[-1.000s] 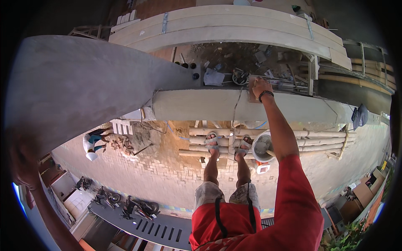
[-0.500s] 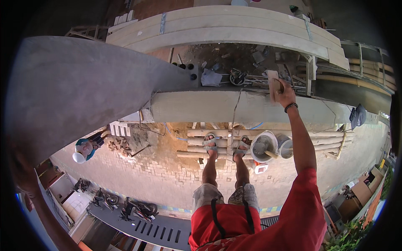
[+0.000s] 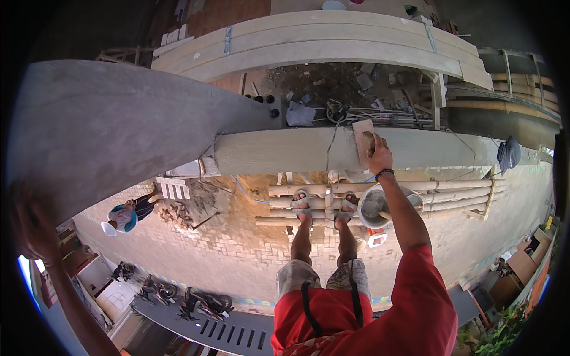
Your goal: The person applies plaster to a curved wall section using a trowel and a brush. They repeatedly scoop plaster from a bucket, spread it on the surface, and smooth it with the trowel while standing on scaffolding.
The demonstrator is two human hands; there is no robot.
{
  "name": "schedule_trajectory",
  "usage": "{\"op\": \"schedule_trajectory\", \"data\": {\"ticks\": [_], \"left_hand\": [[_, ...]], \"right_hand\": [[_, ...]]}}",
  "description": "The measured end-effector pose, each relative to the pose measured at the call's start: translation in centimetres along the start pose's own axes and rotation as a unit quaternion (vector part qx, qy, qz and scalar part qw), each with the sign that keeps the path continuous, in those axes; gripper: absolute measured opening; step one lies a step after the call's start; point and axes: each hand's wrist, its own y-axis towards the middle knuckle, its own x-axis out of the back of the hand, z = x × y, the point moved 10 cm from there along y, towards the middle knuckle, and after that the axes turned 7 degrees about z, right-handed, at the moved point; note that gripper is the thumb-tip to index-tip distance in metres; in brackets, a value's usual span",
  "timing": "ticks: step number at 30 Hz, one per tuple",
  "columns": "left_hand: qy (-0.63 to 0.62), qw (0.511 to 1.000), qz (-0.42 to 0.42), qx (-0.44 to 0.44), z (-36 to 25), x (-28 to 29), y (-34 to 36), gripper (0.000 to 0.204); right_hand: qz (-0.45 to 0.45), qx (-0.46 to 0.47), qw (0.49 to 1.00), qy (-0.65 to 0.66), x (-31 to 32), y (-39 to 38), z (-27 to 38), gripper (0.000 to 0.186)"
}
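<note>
My right hand (image 3: pixel 381 155) is closed around the grip of a flat plastering float (image 3: pixel 361 137). The float's pale blade lies on the long grey plastered beam (image 3: pixel 273 151) that crosses in front of me. At the far left, my left hand (image 3: pixel 37 228) lies with its fingers stretched against the edge of a broad grey column (image 3: pixel 119 118); it is dim there and seems to hold nothing. Below my right forearm stands a bucket (image 3: pixel 373 203) of grey mortar with a handle sticking out, partly covering a second bucket.
Under my sandalled feet runs a bamboo pole scaffold (image 3: pixel 457 185), high above the paved ground. A dark cap-like bundle (image 3: pixel 509 155) hangs at the beam's right end. Another person (image 3: pixel 123 218) is down left near broken bricks (image 3: pixel 178 215). Motorbikes (image 3: pixel 205 302) stand behind.
My right hand has drawn the float left and nearer to me along the beam. My left hand stays at the column. The person below has shifted posture, and the view has moved slightly.
</note>
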Motion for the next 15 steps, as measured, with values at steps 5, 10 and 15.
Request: {"op": "schedule_trajectory", "data": {"ticks": [5,10,15], "left_hand": [[0.0,1.0,-0.016,0.004,-0.7,0.5,0.8,0.022],[0.008,1.0,-0.018,0.011,-0.2,1.2,1.0,0.021],[0.018,0.999,-0.026,0.015,-0.6,1.4,1.1,0.022]], "right_hand": [[0.038,-0.003,0.999,-0.028,-2.6,-3.0,2.0,0.057],[-0.001,-0.045,0.999,0.0,-1.2,-9.5,-0.1,0.06],[-0.047,-0.055,0.997,0.036,0.3,-9.6,0.5,0.062]]}}
